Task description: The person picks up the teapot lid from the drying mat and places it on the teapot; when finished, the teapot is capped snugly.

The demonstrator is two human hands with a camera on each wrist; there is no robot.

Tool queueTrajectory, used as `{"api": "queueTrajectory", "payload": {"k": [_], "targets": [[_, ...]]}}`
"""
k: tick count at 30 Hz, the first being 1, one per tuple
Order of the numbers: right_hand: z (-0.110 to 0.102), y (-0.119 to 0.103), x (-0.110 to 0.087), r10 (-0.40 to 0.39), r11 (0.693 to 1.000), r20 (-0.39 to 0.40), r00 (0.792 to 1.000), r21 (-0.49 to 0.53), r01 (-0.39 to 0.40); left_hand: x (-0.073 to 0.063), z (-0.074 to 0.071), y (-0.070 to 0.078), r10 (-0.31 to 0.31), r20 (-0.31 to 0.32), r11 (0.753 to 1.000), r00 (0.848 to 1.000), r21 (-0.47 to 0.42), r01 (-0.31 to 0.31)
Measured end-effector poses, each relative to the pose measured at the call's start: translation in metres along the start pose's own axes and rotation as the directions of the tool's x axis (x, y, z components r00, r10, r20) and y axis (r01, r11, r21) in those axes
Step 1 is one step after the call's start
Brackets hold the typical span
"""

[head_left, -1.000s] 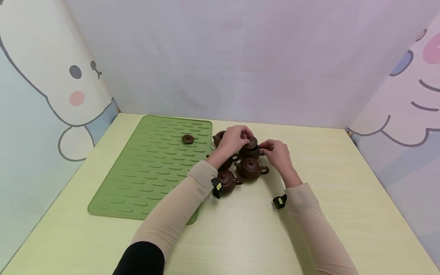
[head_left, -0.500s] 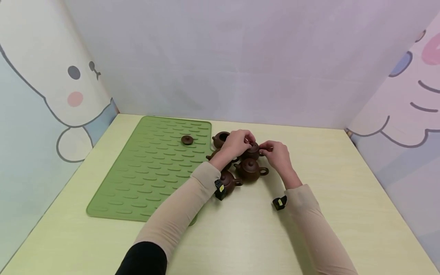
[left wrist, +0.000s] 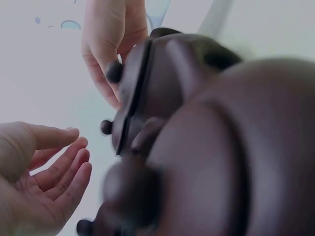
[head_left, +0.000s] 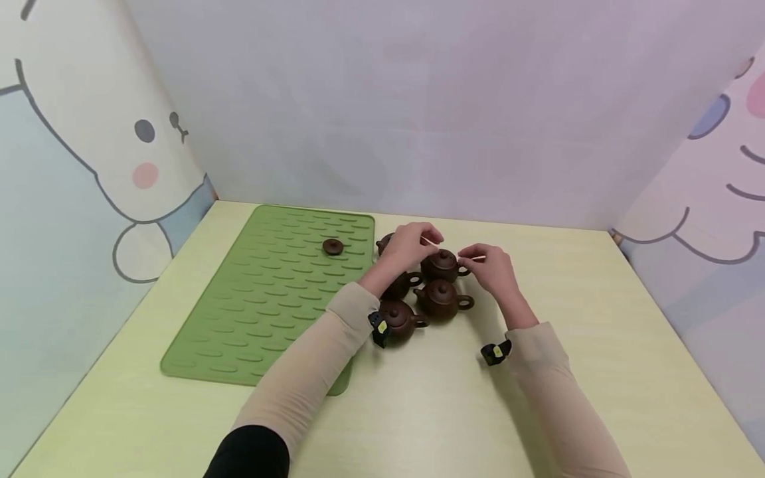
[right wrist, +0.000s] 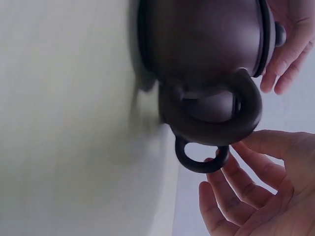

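Several dark brown teapots stand close together right of the green mat. My left hand point(head_left: 408, 247) hovers just left of and above the back right teapot point(head_left: 441, 265), whose lid sits on it. In the left wrist view, the loosely bent fingers of my left hand point(left wrist: 47, 177) are apart from the lid knobs and hold nothing. My right hand point(head_left: 491, 267) is beside that teapot's handle; in the right wrist view its relaxed fingertips are right at the small handle point(right wrist: 202, 164). Front right is another lidded teapot point(head_left: 441, 302). The back left teapot point(head_left: 382, 244) is partly hidden behind my left hand.
A loose brown lid point(head_left: 333, 247) lies on the green mat point(head_left: 263, 299). A front left teapot point(head_left: 399, 322) stands under my left wrist, with a middle left teapot point(head_left: 397, 287) behind it. A pale wall point(head_left: 412, 133) closes off the back of the table point(head_left: 418, 411).
The lid, raised over the back right teapot a second ago, now sits on it. My left fingers have let go of its knob, and my right fingers have loosened from the handle.
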State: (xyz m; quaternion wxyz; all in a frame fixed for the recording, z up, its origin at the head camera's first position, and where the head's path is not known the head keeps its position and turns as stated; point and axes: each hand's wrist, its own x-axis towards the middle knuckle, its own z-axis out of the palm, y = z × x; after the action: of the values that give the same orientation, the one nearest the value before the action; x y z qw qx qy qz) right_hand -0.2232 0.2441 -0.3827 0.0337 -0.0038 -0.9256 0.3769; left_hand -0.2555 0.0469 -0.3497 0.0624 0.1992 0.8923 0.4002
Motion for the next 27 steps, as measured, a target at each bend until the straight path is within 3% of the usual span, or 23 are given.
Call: {"api": "queueTrajectory", "payload": {"k": [7,17,27], "targets": [[-0.004,-0.013,0.009,-0.014,1.000,-0.001,1.000,0.014,0.014,-0.001,-0.019,-0.013,-0.005,-0.078,1.000,0.997,0.028,0.007],[0.005,-0.023,0.029,-0.011,0.996,0.042,0.999,0.094,0.007,-0.014,-0.050,-0.047,-0.072,-0.124,0.995,0.990,-0.072,0.063],[0.019,-0.029,0.044,0.008,0.997,0.085,0.996,0.073,-0.014,-0.025,-0.075,-0.084,-0.123,-0.194,0.988,0.973,-0.112,0.103]]}}
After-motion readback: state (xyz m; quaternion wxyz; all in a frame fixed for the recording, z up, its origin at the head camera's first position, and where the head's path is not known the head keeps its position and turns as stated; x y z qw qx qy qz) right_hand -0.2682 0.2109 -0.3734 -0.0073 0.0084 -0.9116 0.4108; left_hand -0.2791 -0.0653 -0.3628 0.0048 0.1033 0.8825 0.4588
